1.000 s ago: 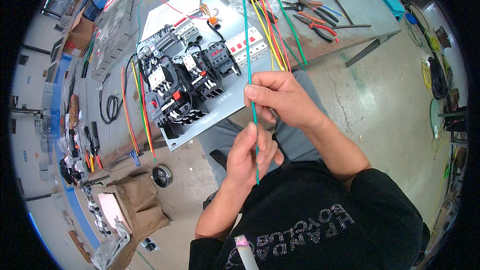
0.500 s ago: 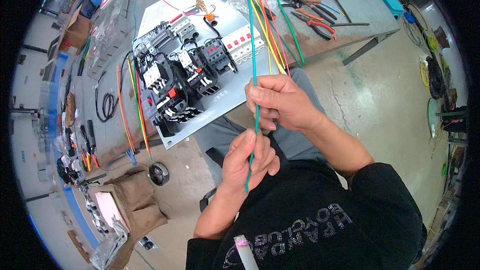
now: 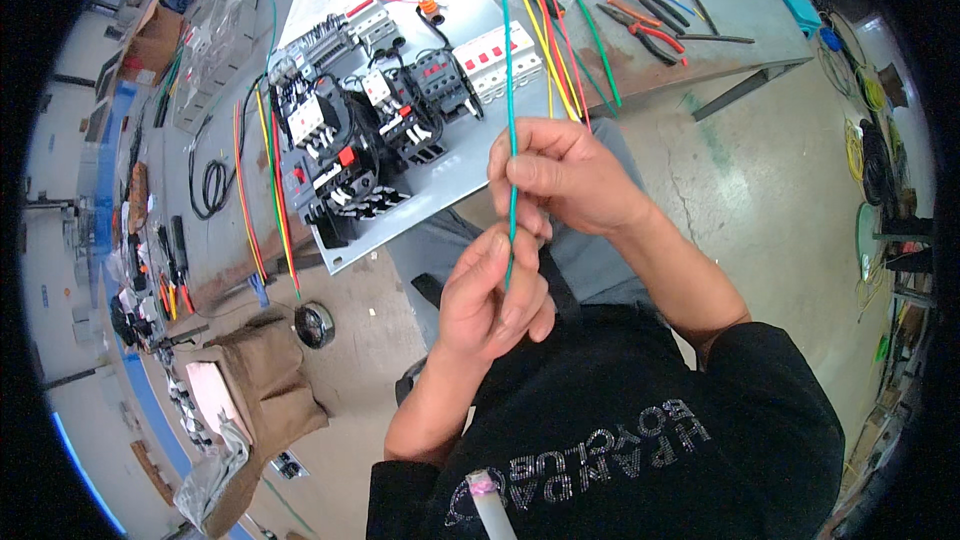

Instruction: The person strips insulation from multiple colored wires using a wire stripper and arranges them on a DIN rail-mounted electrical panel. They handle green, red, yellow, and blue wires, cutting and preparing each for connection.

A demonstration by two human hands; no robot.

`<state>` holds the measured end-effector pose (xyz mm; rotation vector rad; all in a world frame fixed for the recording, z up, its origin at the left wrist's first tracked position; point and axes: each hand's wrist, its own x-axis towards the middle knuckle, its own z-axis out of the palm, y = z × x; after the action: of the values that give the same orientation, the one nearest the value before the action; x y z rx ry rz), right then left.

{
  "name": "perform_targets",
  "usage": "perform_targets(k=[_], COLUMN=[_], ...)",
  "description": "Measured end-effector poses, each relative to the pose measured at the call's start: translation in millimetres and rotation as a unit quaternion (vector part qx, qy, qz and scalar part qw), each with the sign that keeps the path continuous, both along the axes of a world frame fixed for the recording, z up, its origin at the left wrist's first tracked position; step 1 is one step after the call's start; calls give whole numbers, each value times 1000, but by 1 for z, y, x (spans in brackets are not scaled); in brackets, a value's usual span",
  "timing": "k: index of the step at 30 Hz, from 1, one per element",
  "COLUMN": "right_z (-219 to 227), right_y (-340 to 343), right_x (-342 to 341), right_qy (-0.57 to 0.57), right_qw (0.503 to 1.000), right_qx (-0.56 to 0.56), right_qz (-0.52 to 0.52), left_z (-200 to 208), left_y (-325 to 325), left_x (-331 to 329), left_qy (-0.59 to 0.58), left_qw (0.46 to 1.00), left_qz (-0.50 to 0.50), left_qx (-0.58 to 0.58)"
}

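A long green wire (image 3: 508,60) runs upright in front of me, pinched by both hands. Higher on it, my right hand (image 3: 560,178) closes thumb and fingers around the wire. Just below, my left hand (image 3: 497,290) grips it near its lower end, fingers curled; the very tip is mostly hidden by that hand. Beyond my hands, a metal mounting plate (image 3: 440,178) lies at the bench edge, carrying black contactors (image 3: 440,88), a row of white circuit breakers (image 3: 497,62) with red switches, and terminal blocks (image 3: 318,65).
Cut yellow, red and green wires (image 3: 545,35) hang over the bench edge beside pliers (image 3: 645,28). More coloured wires (image 3: 277,195) lie left of the plate. A brown cloth-covered seat (image 3: 275,380) and a black roll (image 3: 314,324) are at lower left.
Both hands have risen slightly, and less of the green wire's lower end sticks out below my left hand. The bench has shifted a little in view.
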<state>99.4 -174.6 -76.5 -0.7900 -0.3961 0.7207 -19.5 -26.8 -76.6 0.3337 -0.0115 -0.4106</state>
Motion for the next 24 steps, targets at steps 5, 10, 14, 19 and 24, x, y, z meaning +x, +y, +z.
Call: perform_targets(k=[5,10,14,19,24], right_z=[-8,-3,-2,2,7], right_y=[-4,-5,-5,-8,-5], right_x=[12,18,13,-6,-8], right_qy=[9,-13,-7,-39,-26], right_qw=[996,994,997,998,999], right_qx=[15,33,8,-39,-4], right_qz=[-82,-103,-73,17,33], left_z=[-22,-22,-36,-34,-24], left_y=[3,2,7,-1,-4], left_x=[-2,-4,-6,-7,-8], left_qy=[-16,-26,-64,-69,-68], left_qw=[998,999,995,995,992], left_qz=[-6,-32,-68,-48,-60], left_qx=[55,10,-23,-50,-83])
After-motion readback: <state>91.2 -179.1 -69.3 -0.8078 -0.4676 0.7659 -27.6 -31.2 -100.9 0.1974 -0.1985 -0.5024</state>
